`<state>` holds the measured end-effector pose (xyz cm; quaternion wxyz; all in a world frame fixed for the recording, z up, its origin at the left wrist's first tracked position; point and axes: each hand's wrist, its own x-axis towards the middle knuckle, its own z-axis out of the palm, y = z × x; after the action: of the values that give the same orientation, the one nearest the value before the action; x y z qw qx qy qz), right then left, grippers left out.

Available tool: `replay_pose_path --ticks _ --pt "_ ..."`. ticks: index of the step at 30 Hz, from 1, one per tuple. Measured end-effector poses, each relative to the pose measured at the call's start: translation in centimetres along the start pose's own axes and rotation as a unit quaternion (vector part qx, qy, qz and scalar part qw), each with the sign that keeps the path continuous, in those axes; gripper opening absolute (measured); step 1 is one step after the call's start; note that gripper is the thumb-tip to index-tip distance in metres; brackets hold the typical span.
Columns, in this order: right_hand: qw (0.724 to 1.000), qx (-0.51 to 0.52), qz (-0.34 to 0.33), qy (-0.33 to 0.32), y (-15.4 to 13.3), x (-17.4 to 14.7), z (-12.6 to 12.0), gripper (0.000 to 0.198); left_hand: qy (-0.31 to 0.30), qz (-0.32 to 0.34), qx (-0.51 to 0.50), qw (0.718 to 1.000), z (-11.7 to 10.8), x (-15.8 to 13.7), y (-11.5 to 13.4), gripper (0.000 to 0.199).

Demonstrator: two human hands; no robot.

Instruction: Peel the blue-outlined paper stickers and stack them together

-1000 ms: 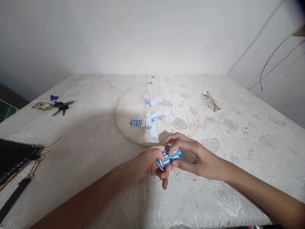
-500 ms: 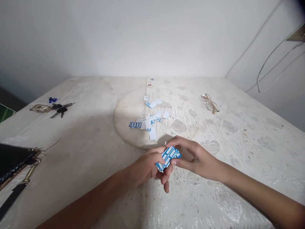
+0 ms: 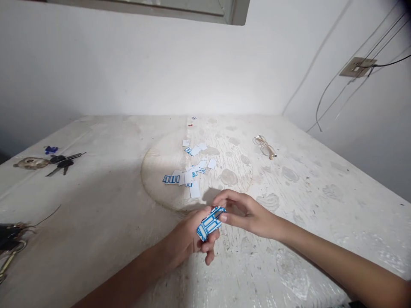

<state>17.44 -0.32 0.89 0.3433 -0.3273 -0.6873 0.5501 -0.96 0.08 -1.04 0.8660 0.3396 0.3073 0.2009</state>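
Blue-printed cards (image 3: 210, 224), this side of the scattered pile (image 3: 194, 191), lie clasped in the left hand (image 3: 189, 234); the right hand (image 3: 250, 216) appears to pinch their edge. Likely light, slick and bendable: best held by 2 opposite edges.

The right hand (image 3: 255, 216) hides an edge of the blue-outlined paper pieces (image 3: 209, 224); at lower left, the frame crops a black bag (image 3: 8, 238).

No text, label or number can be read.
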Motion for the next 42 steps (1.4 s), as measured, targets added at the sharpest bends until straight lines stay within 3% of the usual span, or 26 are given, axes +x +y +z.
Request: replay_pose_path --ticks 4,15,33,35,38,40,42 --pt "1.000 -0.002 -0.009 0.009 0.2 0.0 0.2 0.020 -0.010 -0.003 0.008 1.000 0.0 -0.1 0.1 0.035" --pt "0.999 -0.028 -0.044 0.015 0.9 -0.1 0.3 0.023 -0.014 0.015 -0.010 1.000 0.8 -0.5 0.6 0.016" --pt "0.982 -0.170 -0.088 0.004 0.3 -0.1 0.6 0.022 0.022 -0.042 -0.029 0.998 1.3 -1.0 0.7 0.033" --pt "0.982 -0.172 -0.077 0.020 -0.1 -0.1 0.7 0.024 0.026 -0.045 -0.040 0.998 1.3 -0.9 0.6 0.031" --pt "0.975 -0.187 -0.068 0.094 -0.4 0.3 0.2 0.019 0.036 -0.037 -0.044 0.998 1.2 -0.6 0.7 0.028" --pt "0.962 -0.227 -0.061 0.139 -0.2 1.4 -0.9 0.015 0.045 -0.043 -0.045 0.997 1.4 -0.4 0.9 0.030" --pt "0.945 -0.293 -0.044 0.139 0.3 3.5 -2.6 0.015 0.055 -0.060 -0.052 0.995 1.5 -0.2 1.1 0.031"
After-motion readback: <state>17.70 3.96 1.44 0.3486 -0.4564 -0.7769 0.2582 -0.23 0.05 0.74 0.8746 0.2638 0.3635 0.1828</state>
